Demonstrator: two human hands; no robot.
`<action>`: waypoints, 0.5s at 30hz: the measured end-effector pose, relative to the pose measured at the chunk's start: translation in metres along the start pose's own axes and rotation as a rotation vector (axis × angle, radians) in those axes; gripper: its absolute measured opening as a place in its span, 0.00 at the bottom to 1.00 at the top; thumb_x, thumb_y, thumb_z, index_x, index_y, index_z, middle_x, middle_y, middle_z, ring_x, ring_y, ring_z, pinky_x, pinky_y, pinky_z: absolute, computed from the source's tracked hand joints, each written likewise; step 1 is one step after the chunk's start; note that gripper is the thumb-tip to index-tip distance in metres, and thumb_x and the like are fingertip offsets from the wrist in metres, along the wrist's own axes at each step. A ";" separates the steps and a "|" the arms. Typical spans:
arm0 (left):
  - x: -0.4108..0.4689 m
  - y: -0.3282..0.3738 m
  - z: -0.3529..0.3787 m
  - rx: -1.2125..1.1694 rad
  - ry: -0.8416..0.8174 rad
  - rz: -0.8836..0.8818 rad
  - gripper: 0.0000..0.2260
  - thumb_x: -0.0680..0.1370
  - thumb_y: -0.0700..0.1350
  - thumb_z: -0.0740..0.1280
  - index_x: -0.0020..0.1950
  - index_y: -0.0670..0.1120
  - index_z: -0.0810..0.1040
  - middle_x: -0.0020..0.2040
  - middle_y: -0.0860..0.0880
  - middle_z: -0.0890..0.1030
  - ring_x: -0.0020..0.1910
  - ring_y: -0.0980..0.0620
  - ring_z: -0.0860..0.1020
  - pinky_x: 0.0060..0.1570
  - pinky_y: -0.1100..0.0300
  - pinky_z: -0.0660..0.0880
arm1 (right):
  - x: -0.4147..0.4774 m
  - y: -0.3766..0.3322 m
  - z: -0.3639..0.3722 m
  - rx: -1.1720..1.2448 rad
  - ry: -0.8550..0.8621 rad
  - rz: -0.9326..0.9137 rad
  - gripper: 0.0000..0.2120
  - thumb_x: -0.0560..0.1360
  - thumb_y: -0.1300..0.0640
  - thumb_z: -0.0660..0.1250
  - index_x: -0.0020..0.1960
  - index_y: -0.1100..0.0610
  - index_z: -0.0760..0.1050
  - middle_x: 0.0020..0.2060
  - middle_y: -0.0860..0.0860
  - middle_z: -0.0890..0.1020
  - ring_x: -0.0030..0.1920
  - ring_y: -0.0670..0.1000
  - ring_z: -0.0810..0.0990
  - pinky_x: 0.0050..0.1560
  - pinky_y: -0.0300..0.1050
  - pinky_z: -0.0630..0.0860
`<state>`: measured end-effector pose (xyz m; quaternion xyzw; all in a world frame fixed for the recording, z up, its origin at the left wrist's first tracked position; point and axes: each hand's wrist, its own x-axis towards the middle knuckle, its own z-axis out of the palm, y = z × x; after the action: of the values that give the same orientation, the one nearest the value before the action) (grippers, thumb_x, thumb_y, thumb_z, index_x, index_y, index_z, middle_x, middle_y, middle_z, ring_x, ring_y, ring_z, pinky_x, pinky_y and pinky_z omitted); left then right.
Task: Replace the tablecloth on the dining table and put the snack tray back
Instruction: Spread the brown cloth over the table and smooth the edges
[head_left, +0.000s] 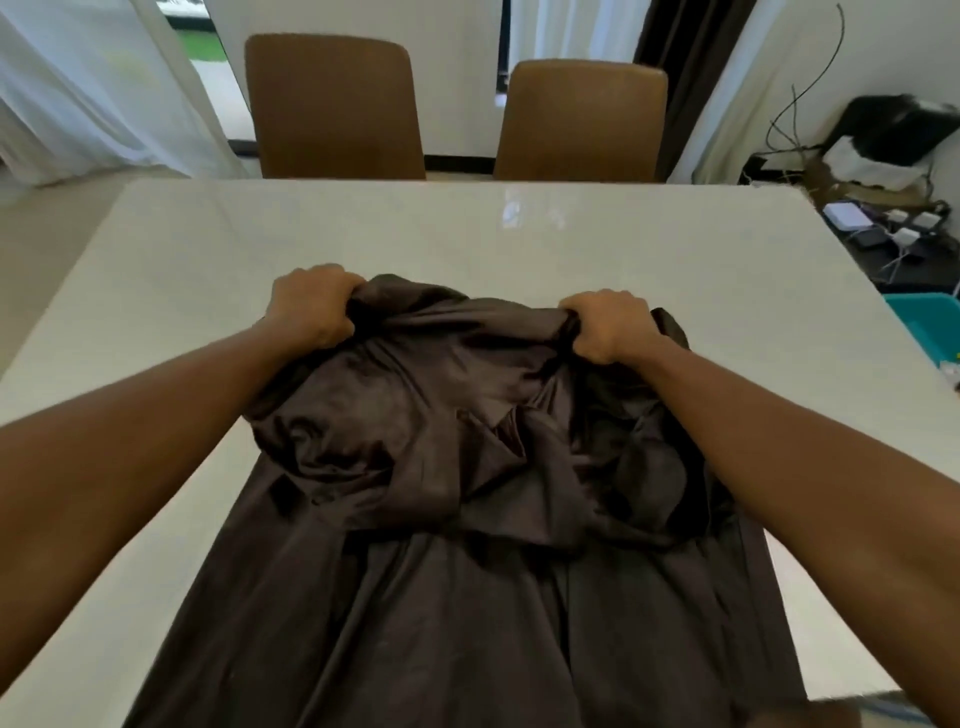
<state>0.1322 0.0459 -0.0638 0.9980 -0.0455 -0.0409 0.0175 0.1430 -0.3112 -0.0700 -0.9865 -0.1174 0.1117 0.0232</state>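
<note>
Dark tablecloth (457, 467) bunched at frame centre on bare white table (208, 249), tail trailing to bottom edge. Left hand (311, 306), right hand (605, 325) each fisted around gathered fabric. Snack tray not visible. Risks: slick cloth slipping off glossy top; uneven throw leaving it skewed; bunched folds tangling.

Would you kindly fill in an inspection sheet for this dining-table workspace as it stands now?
Surface: pale glossy table, far half uncovered.
Job's things: dark brown tablecloth bunched at the middle, trailing over the near edge; snack tray not in view.
Clutter: nothing seen on the table.
Hands: left hand and right hand each grip the bunched far edge of the cloth.
Cables: chargers and wires on the floor at the right.
Surroundings: two brown chairs across the table, white curtains, teal bin at the right.
</note>
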 end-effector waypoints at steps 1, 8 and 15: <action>0.000 -0.006 -0.010 -0.051 0.118 -0.013 0.14 0.69 0.40 0.70 0.54 0.50 0.79 0.47 0.46 0.75 0.44 0.40 0.76 0.45 0.48 0.75 | 0.003 0.006 -0.007 0.048 0.171 0.025 0.15 0.69 0.58 0.68 0.55 0.46 0.78 0.49 0.53 0.82 0.48 0.61 0.79 0.49 0.54 0.76; 0.014 -0.017 -0.117 -0.070 0.678 0.021 0.25 0.72 0.35 0.64 0.68 0.49 0.75 0.60 0.43 0.74 0.55 0.36 0.69 0.41 0.47 0.71 | 0.028 0.010 -0.127 0.109 0.916 0.040 0.24 0.68 0.62 0.62 0.62 0.48 0.79 0.53 0.57 0.77 0.49 0.65 0.76 0.40 0.56 0.75; -0.043 -0.030 -0.097 -0.017 0.583 0.093 0.29 0.65 0.39 0.62 0.67 0.51 0.78 0.65 0.45 0.76 0.51 0.37 0.69 0.46 0.47 0.71 | -0.023 0.008 -0.117 0.206 0.621 -0.159 0.16 0.70 0.56 0.68 0.56 0.47 0.80 0.47 0.52 0.81 0.48 0.60 0.79 0.45 0.50 0.75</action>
<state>0.0999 0.0828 0.0349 0.9642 -0.0841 0.2482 0.0399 0.1498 -0.3266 0.0479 -0.9537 -0.1695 -0.1848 0.1659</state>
